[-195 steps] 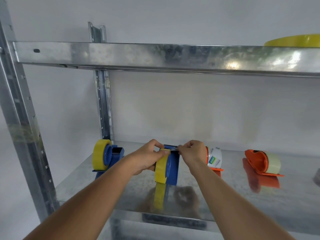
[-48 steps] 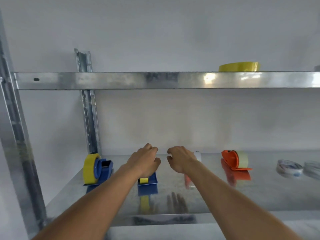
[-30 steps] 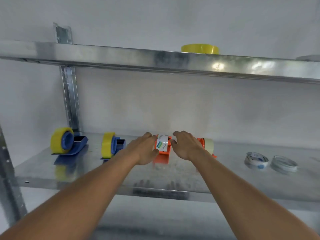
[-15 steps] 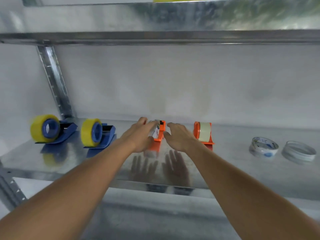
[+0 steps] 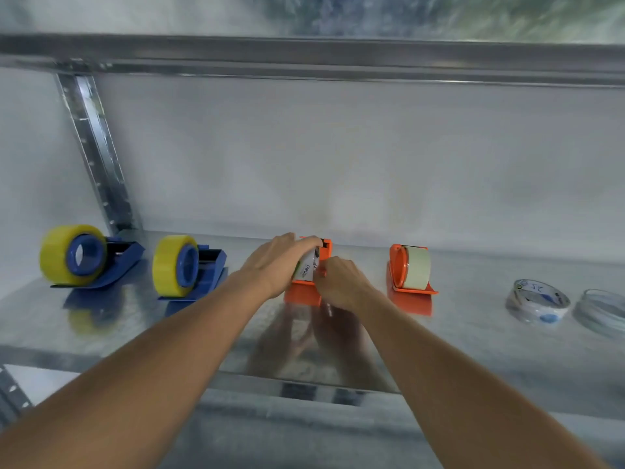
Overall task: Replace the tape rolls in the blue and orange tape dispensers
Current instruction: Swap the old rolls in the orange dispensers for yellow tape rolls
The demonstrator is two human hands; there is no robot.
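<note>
Four tape dispensers stand in a row on the metal shelf (image 5: 135,319). Two blue dispensers (image 5: 118,262) (image 5: 206,269) at the left carry yellow rolls (image 5: 57,255) (image 5: 162,265). In the middle is an orange dispenser (image 5: 304,292) with a white labelled roll (image 5: 306,269). My left hand (image 5: 277,262) grips that roll from the left and over its top. My right hand (image 5: 341,282) has curled fingers pinching at the roll's right edge. A second orange dispenser (image 5: 409,286) with a pale roll (image 5: 417,270) stands to the right, untouched.
Two loose, nearly spent tape rolls (image 5: 537,299) (image 5: 602,309) lie flat at the far right of the shelf. An upper metal shelf (image 5: 304,55) runs overhead. A perforated upright post (image 5: 98,157) stands behind the blue dispensers.
My hands left the second blue dispenser and moved right to the middle orange dispenser. Both hands have now closed onto its white roll. The view dropped and drew closer.
</note>
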